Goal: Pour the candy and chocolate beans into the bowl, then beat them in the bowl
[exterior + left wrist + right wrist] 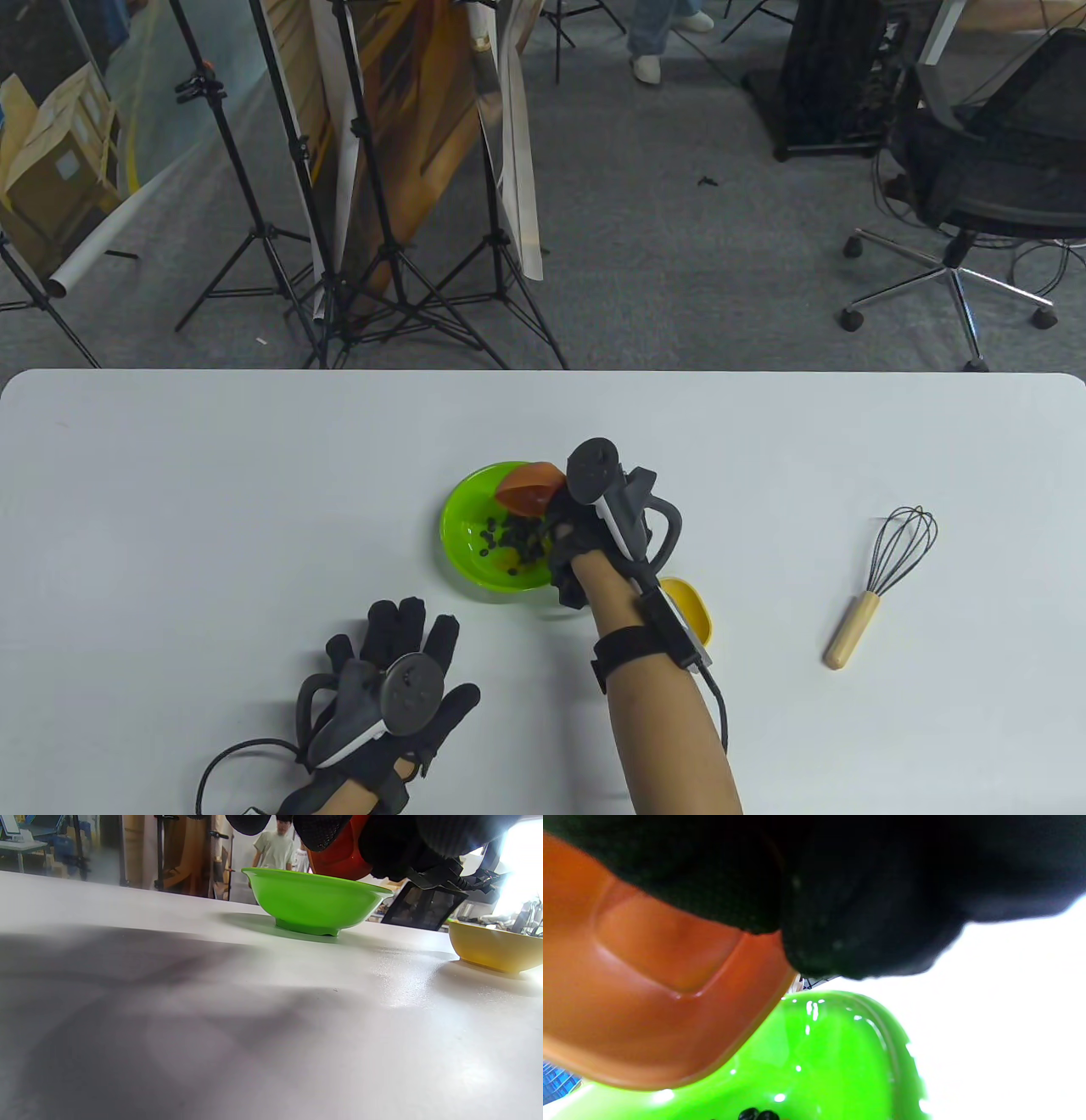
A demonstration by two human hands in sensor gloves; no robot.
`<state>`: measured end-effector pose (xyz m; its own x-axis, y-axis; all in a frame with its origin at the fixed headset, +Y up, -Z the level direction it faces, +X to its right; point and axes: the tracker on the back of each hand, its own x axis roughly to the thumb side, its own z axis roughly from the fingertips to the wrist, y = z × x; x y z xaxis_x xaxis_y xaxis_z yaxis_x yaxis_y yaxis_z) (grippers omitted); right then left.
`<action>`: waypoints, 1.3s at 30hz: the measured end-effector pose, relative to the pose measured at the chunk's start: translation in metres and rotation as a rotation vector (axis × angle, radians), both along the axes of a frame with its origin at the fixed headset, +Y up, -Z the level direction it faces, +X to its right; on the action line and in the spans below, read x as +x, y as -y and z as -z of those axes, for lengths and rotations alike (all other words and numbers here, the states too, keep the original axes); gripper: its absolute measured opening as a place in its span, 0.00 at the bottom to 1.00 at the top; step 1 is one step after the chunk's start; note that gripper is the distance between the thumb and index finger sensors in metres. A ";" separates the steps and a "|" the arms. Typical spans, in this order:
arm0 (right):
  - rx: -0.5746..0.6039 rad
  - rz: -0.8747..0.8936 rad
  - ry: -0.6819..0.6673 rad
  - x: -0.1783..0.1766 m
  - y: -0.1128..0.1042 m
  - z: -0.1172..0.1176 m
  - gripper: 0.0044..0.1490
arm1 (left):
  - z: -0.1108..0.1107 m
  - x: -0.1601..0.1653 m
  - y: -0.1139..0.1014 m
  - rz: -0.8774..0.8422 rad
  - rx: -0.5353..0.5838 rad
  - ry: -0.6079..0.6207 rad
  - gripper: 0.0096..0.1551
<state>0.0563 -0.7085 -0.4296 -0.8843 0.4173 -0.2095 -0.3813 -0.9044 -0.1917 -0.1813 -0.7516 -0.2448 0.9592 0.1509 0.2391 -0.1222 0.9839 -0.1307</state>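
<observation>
A green bowl (465, 519) stands at the middle of the white table, also seen as the green bowl (312, 902) and green bowl (835, 1060). Dark chocolate beans (513, 539) lie inside it. My right hand (570, 522) grips a small orange bowl (528, 490), tipped on its side over the green bowl; the orange bowl (649, 997) fills the right wrist view's left, gloved fingers (840, 899) curled on its rim. My left hand (403, 658) rests flat on the table, fingers spread, holding nothing. A small yellow bowl (691, 607) sits beside my right forearm.
A wire whisk (882, 577) with a wooden handle lies to the right on the table. The table's far edge (543, 372) runs across; beyond it stand tripods and an office chair. A person (275, 846) stands in the background of the left wrist view.
</observation>
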 end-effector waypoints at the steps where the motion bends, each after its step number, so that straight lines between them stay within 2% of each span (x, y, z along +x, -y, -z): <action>1: -0.001 0.003 0.000 0.001 -0.001 0.000 0.21 | 0.000 0.000 0.000 0.000 0.000 0.000 0.50; 8: 0.011 0.081 0.035 0.025 -0.011 -0.004 0.26 | 0.000 -0.001 0.000 0.000 -0.004 -0.001 0.50; 17: -0.020 0.090 0.146 0.092 -0.016 -0.006 0.25 | 0.000 -0.001 0.000 0.005 -0.002 0.000 0.50; 23: -0.105 0.080 0.216 0.135 0.004 0.000 0.25 | -0.001 0.001 0.000 0.009 0.002 0.002 0.50; 28: -0.178 0.084 0.248 0.154 0.027 0.006 0.26 | -0.002 0.002 0.001 0.019 0.003 0.007 0.50; 33: -0.235 0.114 0.266 0.163 0.045 0.012 0.26 | -0.002 0.003 0.001 0.022 0.003 0.008 0.50; 39: -0.295 0.117 0.278 0.169 0.055 0.016 0.27 | -0.003 0.004 0.002 0.028 -0.003 0.008 0.50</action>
<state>0.2250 -0.7638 -0.4459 -0.7273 0.3978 -0.5593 -0.4552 -0.8895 -0.0408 -0.1774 -0.7537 -0.2420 0.9611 0.1250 0.2463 -0.0939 0.9865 -0.1343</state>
